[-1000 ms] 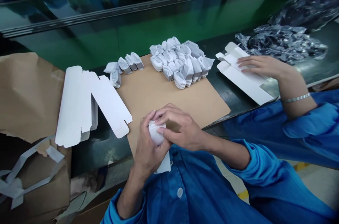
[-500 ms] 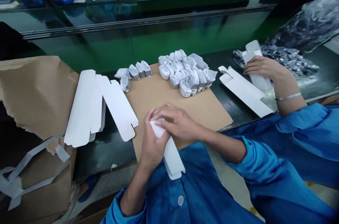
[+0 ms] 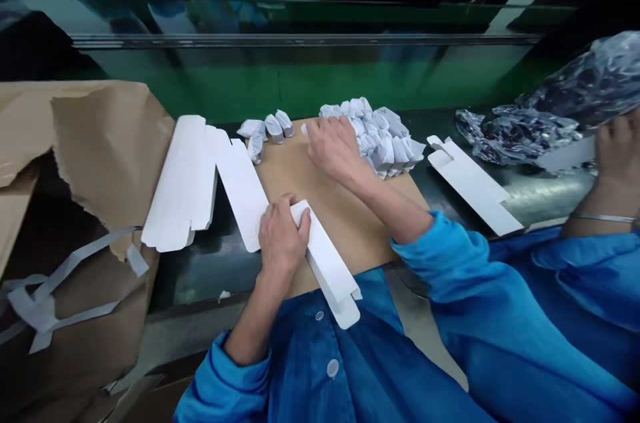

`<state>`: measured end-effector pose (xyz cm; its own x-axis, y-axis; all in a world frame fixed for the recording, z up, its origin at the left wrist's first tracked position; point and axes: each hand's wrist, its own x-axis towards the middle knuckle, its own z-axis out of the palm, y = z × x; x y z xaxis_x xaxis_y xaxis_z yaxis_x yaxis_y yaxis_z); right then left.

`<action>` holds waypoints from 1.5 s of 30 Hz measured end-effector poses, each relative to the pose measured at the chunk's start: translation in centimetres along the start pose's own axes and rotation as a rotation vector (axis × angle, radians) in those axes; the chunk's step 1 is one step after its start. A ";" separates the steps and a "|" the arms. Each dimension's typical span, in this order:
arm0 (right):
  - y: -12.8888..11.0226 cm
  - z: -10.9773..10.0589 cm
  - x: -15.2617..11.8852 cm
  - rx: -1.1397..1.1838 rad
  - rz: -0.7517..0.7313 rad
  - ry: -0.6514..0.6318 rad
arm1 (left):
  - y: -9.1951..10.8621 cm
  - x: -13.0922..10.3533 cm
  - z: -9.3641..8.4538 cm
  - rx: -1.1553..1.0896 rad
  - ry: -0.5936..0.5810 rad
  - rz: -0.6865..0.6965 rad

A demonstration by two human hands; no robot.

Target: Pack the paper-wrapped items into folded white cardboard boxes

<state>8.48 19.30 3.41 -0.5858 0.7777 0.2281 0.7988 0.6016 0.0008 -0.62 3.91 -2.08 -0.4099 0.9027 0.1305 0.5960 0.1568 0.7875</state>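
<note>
My left hand is closed around the upper end of a long white cardboard box, which slants down toward my lap with a flap open at its near end. My right hand is above the brown cardboard sheet, fingers curled down, at the left side of a pile of white paper-wrapped packets. A bit of white shows at its fingertips, apparently a wrapped packet, mostly hidden by the hand. A few more wrapped packets stand at the sheet's far left corner.
Flat white box blanks lie stacked at left, beside a torn brown carton with white straps. On the right are another white box, crumpled clear plastic bags and a co-worker's hand. A green partition runs behind.
My right hand has left the box and reached forward to the packets. One packet is gone from the small left row. My left hand keeps the box. The co-worker's hand has moved right.
</note>
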 end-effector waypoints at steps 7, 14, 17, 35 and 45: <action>4.7 -1.9 -12.4 0.212 -0.185 -0.182 | -1.7 -2.6 -3.0 0.344 -0.411 0.834; 5.6 -0.5 -9.1 0.199 -0.512 -0.202 | -0.4 -2.5 -3.5 0.544 -0.525 0.857; 5.6 0.1 -8.1 0.338 -0.424 -0.275 | -0.3 -2.3 -3.2 0.569 -0.489 0.804; 6.7 0.8 -17.4 0.308 0.119 -0.052 | 2.3 -2.1 0.5 0.425 -0.644 1.093; 6.3 -1.7 -23.9 0.859 0.000 -0.095 | 1.6 -1.8 1.1 0.283 -0.585 1.134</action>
<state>27.76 4.15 -0.42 -0.6252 0.7668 0.1454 0.4411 0.5009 -0.7447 1.85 2.97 -1.75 0.7295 0.6157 0.2977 0.5627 -0.7878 0.2504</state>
